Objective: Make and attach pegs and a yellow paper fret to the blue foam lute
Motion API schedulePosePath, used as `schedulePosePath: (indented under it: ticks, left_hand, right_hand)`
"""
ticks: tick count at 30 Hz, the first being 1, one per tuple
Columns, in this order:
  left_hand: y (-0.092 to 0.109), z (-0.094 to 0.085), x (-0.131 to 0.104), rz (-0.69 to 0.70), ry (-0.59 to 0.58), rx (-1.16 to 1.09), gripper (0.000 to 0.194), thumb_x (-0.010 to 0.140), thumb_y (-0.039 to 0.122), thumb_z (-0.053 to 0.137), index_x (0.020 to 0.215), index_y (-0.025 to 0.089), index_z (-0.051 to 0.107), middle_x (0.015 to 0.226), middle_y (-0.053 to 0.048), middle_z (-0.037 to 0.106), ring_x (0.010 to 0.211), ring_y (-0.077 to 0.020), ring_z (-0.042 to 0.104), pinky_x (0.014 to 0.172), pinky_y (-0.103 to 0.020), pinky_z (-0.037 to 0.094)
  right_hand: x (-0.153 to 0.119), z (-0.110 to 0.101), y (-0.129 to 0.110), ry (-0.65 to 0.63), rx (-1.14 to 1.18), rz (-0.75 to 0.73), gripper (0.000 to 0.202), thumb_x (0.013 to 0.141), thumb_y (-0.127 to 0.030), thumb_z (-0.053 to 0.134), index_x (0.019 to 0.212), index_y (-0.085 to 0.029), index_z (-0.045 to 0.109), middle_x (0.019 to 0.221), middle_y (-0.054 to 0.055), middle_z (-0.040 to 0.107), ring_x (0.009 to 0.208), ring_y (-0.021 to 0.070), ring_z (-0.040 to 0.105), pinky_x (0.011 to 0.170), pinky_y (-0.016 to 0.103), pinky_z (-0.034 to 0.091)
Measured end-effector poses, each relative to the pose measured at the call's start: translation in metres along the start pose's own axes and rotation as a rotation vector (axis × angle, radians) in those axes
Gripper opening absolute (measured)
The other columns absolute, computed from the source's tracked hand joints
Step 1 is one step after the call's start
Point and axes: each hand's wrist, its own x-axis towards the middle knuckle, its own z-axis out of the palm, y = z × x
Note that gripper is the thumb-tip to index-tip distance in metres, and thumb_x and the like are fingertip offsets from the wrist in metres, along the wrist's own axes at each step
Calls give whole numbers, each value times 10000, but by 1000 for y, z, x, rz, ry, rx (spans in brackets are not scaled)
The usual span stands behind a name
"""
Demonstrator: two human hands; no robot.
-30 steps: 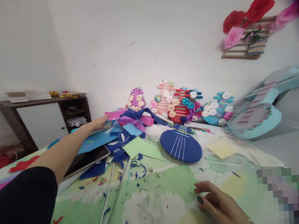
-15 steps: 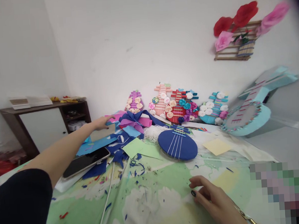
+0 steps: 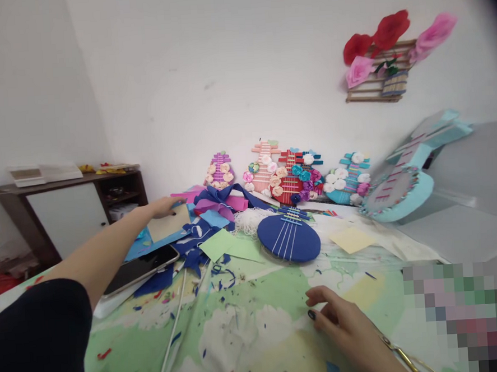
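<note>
The person's left hand (image 3: 162,207) is gripping a beige card (image 3: 167,227) above blue sheets (image 3: 139,247), toward the table's (image 3: 245,338) far left corner. The right hand (image 3: 343,321) is hovering open, fingers loosely curled, by the near edge. A phone (image 3: 142,269) is lying toward the left edge; a blue lute (image 3: 286,241) is lying nearer the far edge.

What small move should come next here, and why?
Perhaps ease the tan sheet toward the right hand: the left hand is at its upper edge, while the right hand, fingers loosely curled, is well apart from it.
</note>
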Motion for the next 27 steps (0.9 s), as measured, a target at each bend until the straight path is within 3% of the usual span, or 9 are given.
schedulePosePath:
  ticks: [7, 13, 17, 23, 24, 25, 27]
  left_hand:
    - [7, 13, 0, 106, 91, -55, 456, 654, 201, 452, 1103, 164, 520, 1174, -99, 564, 1051, -250, 510, 877, -324, 368]
    - [28, 17, 2, 176, 84, -36, 206, 679, 254, 470, 838, 168, 570, 824, -51, 620, 746, -194, 546, 714, -276, 400]
    - [43, 14, 1, 199, 124, -104, 107, 667, 272, 512, 690, 176, 552, 717, -23, 592, 711, -184, 538, 728, -281, 405]
    - [71, -9, 6, 97, 411, -230, 157, 649, 337, 527, 641, 181, 528, 1081, -120, 559, 1072, -277, 468, 906, -380, 365]
    - [80, -14, 6, 63, 464, -258, 175, 659, 353, 519, 671, 179, 533, 1084, -123, 554, 1062, -276, 472, 884, -386, 381]
    - [92, -20, 5, -11, 566, -395, 187, 645, 361, 541, 680, 177, 537, 1048, -112, 567, 993, -257, 509, 835, -368, 411]
    - [124, -31, 0, -134, 643, -686, 217, 633, 380, 577, 692, 175, 532, 897, -70, 598, 785, -198, 555, 703, -321, 438]
  right_hand:
    - [1, 3, 3, -1, -25, -8, 209, 745, -226, 392, 925, -195, 494, 714, 8, 597, 606, 147, 536, 580, 255, 383]
    - [2, 4, 4, 0, -16, -32, 211, 740, -195, 399, 925, -195, 499, 826, 24, 618, 618, 132, 546, 594, 252, 391]
    - [2, 1, 4, 17, -10, -40, 189, 749, -210, 403, 909, -202, 502, 817, 18, 614, 626, 133, 547, 593, 253, 398]
    - [5, -1, 13, 70, 59, -58, 190, 741, -235, 422, 910, -207, 506, 939, 34, 608, 665, 134, 566, 622, 269, 428]
    - [6, -1, 15, 79, 75, -62, 192, 737, -234, 425, 908, -207, 509, 937, 35, 609, 666, 135, 568, 620, 270, 432]
    - [7, -1, 17, 90, 91, -63, 196, 732, -232, 429, 907, -207, 512, 935, 35, 610, 670, 137, 571, 622, 272, 436]
    - [10, -1, 20, 114, 127, -61, 205, 723, -226, 438, 910, -205, 518, 926, 39, 615, 680, 141, 578, 637, 278, 444]
